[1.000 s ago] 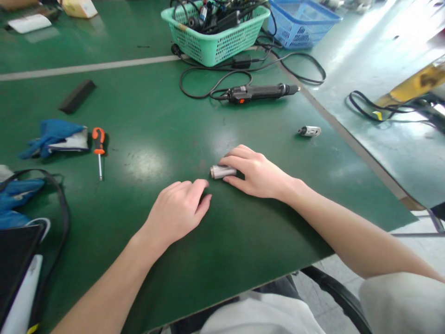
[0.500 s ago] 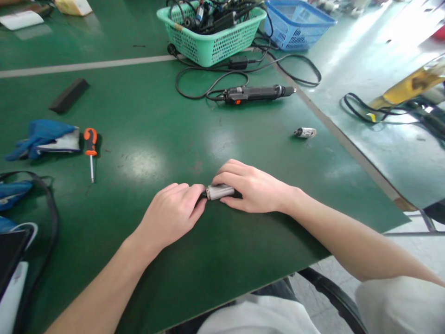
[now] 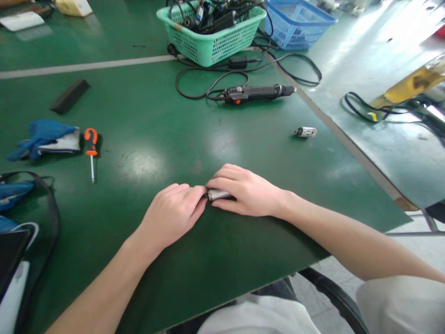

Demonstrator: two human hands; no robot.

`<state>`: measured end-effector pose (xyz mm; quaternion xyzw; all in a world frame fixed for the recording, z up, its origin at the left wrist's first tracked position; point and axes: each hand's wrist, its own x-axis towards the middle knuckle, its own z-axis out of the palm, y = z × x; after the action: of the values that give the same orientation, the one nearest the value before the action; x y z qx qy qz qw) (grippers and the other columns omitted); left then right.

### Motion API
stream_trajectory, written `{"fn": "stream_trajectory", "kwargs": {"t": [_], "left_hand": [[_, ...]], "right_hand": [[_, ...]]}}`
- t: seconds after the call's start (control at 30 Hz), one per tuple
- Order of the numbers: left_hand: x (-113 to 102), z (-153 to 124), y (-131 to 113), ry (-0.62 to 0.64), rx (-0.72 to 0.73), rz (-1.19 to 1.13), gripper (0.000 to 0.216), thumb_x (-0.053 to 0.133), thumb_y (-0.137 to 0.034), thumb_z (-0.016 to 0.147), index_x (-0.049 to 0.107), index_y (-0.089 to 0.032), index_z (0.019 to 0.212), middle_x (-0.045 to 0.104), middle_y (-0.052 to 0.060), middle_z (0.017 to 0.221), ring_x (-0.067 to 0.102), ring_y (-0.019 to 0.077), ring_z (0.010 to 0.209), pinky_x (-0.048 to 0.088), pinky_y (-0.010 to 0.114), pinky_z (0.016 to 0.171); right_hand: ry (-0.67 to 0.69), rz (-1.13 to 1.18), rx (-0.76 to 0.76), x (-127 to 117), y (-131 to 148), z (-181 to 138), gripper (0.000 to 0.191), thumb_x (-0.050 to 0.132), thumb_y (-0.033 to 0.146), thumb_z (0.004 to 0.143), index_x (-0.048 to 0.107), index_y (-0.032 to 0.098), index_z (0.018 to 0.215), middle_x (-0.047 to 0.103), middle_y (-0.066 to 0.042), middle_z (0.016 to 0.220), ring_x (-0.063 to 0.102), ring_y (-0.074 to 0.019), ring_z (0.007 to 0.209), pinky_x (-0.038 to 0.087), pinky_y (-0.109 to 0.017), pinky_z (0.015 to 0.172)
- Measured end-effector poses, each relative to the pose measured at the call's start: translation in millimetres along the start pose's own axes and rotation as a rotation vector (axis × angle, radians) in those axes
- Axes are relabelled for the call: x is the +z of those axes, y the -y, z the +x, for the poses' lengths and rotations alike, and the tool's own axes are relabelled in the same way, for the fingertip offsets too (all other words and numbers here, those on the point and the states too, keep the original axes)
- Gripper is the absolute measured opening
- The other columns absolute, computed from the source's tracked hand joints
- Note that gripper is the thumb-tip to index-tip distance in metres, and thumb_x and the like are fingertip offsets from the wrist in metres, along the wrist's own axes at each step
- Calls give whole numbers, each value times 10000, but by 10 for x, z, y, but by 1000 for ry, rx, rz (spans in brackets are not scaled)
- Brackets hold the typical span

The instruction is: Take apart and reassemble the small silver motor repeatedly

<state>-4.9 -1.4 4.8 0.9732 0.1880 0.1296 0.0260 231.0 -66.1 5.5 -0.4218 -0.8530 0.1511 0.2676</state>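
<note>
A silver metal cylinder (image 3: 218,195) with a dark left end lies between my hands, low over the green table. My left hand (image 3: 175,211) is closed, thumb and forefinger pinching the dark end. My right hand (image 3: 245,191) wraps the silver body from above, fingers over the top and thumb below, so its right end is hidden. Farther right on the table lies a similar small silver part (image 3: 306,132) with a dark tip. Beyond the hands, a black electric screwdriver (image 3: 259,93) rests on its side with its cord attached.
An orange-handled screwdriver (image 3: 91,144), blue gloves (image 3: 45,137) and a dark block (image 3: 70,96) lie at left. At the back stand a green basket (image 3: 208,48) full of black tools and cords and a blue basket (image 3: 299,28). The table's front edge (image 3: 243,293) runs close to me.
My right hand has slid left along the cylinder, closer to my left hand, and covers more of the silver body. My left hand has hardly moved.
</note>
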Motion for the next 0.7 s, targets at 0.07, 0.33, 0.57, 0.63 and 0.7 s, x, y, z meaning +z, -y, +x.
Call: {"fn": "stream_trajectory", "kwargs": {"t": [0.07,0.33,0.57,0.63,0.7], "left_hand": [[-4,1,-1,-6,-3,8,223,474,-260,1049,636,-178,920,617,7,724,572,181,656,438,345,659],[1,-4,-12,-6,-20,8,202,492,-257,1033,637,-179,916,609,7,726,575,185,661,434,349,671],[10,-11,-8,15,-31,6,191,489,-260,1033,629,-176,935,621,12,743,587,191,678,432,353,677],[7,-6,-9,2,-23,9,184,487,-254,1034,633,-171,958,620,10,738,588,190,677,428,349,678],[2,-1,-13,-12,-16,14,181,488,-245,1033,638,-166,971,614,8,729,583,187,670,423,346,675]], "right_hand": [[-4,6,-4,-2,-1,0,286,583,368,1032,655,151,1203,690,-136,1067,622,-265,1003,539,-451,934],[-5,9,-9,-4,-6,9,268,602,352,1022,657,147,1185,694,-132,1063,624,-263,1000,540,-440,936],[-11,8,-11,-6,-12,5,257,588,358,1028,654,158,1176,695,-124,1050,626,-257,988,541,-436,937],[-11,5,-10,-10,-13,5,255,596,352,1024,654,154,1173,692,-118,1042,628,-255,983,540,-429,937],[-9,4,-9,-13,-13,5,260,598,341,1022,655,139,1176,693,-122,1044,628,-255,985,539,-426,941]]}}
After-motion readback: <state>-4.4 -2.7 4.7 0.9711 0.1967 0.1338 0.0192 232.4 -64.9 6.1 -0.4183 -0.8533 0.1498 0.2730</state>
